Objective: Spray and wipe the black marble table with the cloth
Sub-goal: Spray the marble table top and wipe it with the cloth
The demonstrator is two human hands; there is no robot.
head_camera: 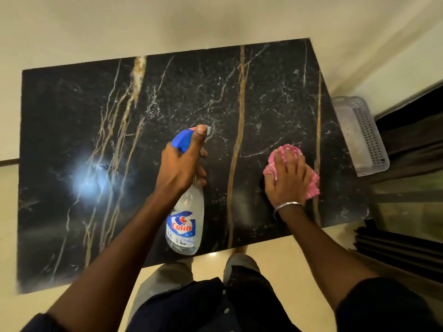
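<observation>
The black marble table (72, 121) with gold and white veins fills the middle of the view. My left hand (182, 166) grips a clear spray bottle (185, 226) with a blue trigger head, held over the table's middle, nozzle pointing away from me. Fine spray droplets speckle the marble beyond the nozzle. My right hand (288, 178) lies flat, pressing a crumpled pink cloth (312, 185) onto the table's right part. A metal bangle sits on that wrist.
A grey perforated plastic basket (362, 135) stands off the table's right edge. Dark furniture (407, 250) is at the lower right. A cream wall runs behind the table, and my legs stand at its near edge on a pale floor.
</observation>
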